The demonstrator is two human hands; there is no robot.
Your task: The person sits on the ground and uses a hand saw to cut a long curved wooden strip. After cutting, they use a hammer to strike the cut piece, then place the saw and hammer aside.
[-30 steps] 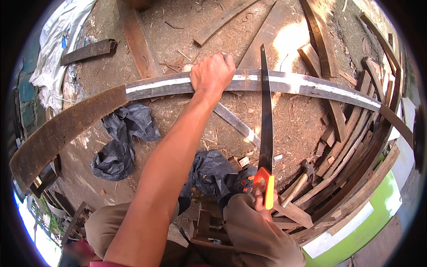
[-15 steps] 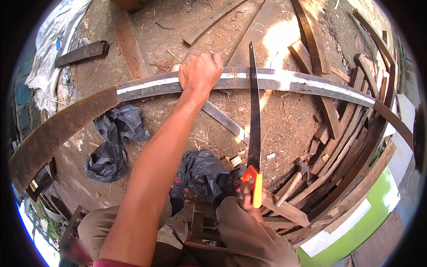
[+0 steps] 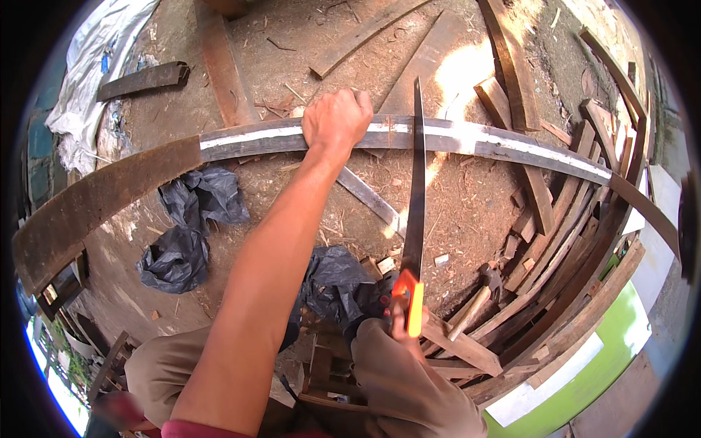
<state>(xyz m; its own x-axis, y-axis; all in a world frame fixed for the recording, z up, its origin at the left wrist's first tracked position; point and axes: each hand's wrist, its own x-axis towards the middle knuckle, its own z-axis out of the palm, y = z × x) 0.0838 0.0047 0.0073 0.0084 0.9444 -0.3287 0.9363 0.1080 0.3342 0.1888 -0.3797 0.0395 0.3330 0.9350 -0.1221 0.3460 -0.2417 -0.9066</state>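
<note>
A long board with a white stripe (image 3: 511, 147) runs from side to side, browner at both ends. My left hand (image 3: 337, 124) is closed over it, left of the middle, pressing on its top. My right hand (image 3: 400, 321), low and beside my right knee, is wrapped round the orange handle of a handsaw (image 3: 415, 219). The saw's blade points away from me and crosses the board to the right of my left hand. Between that hand and the blade, a thin dark line (image 3: 391, 129) runs across the board.
Black plastic sheets (image 3: 175, 255) lie on the ground at left and by my feet. A hammer (image 3: 471, 310) rests on stacked timber (image 3: 577, 270) at right. Loose planks (image 3: 365, 36) lie beyond the board, and a white sack (image 3: 95, 80) is at far left.
The saw's handle and my right hand have shifted slightly left, tilting the blade a little. My left hand keeps its hold on the board; the whole view has moved slightly.
</note>
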